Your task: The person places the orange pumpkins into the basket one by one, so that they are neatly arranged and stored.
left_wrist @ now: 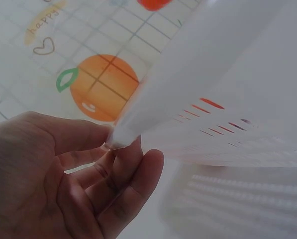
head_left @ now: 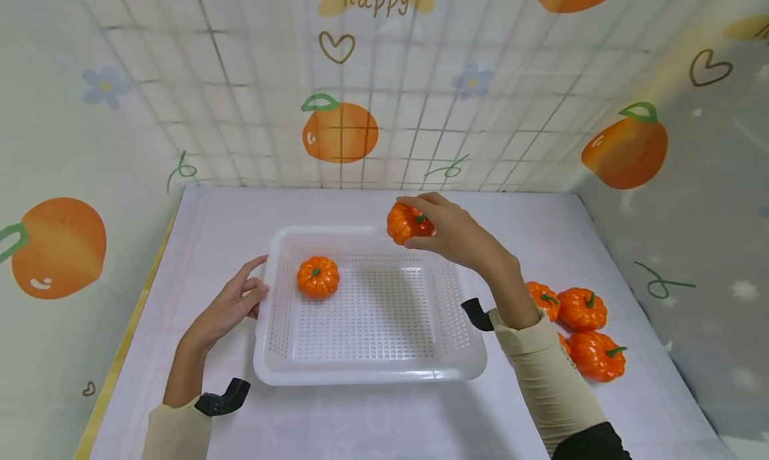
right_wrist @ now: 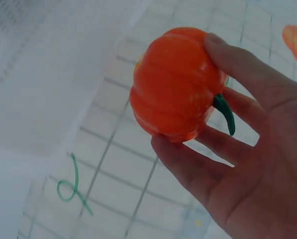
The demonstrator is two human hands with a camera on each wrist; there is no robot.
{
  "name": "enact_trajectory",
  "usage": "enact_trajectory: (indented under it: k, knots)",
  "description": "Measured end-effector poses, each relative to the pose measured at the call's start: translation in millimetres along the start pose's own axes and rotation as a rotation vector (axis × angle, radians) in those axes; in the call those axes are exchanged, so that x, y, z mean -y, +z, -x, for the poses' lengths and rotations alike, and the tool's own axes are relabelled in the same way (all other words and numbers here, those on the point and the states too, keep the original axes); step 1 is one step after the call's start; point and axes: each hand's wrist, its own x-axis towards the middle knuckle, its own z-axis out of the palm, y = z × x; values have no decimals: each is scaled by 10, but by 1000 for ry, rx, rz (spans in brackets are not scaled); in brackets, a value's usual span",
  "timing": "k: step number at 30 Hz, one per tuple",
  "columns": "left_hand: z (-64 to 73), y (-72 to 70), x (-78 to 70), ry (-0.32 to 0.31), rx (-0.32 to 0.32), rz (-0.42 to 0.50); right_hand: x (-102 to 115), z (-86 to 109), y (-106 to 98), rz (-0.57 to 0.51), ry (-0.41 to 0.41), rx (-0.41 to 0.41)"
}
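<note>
A white plastic basket point(head_left: 370, 373) with slotted sides lies on the table, and one small orange pumpkin point(head_left: 318, 278) sits inside at its left. My left hand point(head_left: 231, 302) pinches the basket's left rim; in the left wrist view the thumb and fingers point(left_wrist: 131, 172) meet at the rim's edge. Above the basket's far right corner, my right hand point(head_left: 453, 232) grips a second pumpkin point(head_left: 404, 223) between thumb and fingers. That pumpkin point(right_wrist: 175, 84) shows its dark green stem turned toward the palm in the right wrist view.
Several more pumpkins point(head_left: 597, 356) lie clustered on the table right of the basket, partly hidden by the right forearm. A white cloth covers the table point(head_left: 336, 423). Behind it stands a grid panel under a sheer curtain point(head_left: 258, 133) printed with oranges.
</note>
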Motion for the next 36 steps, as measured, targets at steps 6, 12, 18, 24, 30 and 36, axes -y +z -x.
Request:
enact_trajectory:
  k: [6,12,18,24,30,36]
  knots:
    - [-13,-3,-5,3,-3,0,110,-78,220,63,-38,79]
    - [-8,-8,7,9,0,2,198,-154,462,124,-60,126]
    - [-15,-4,10,7,-5,0,228,-221,667,162,-92,167]
    - [-17,3,4,2,-11,3,250,-283,824,179,-129,211]
    - [0,7,-9,-4,-3,6,263,-337,956,265,-159,257]
    - [0,9,-7,3,-2,8,244,-384,1071,330,-183,286]
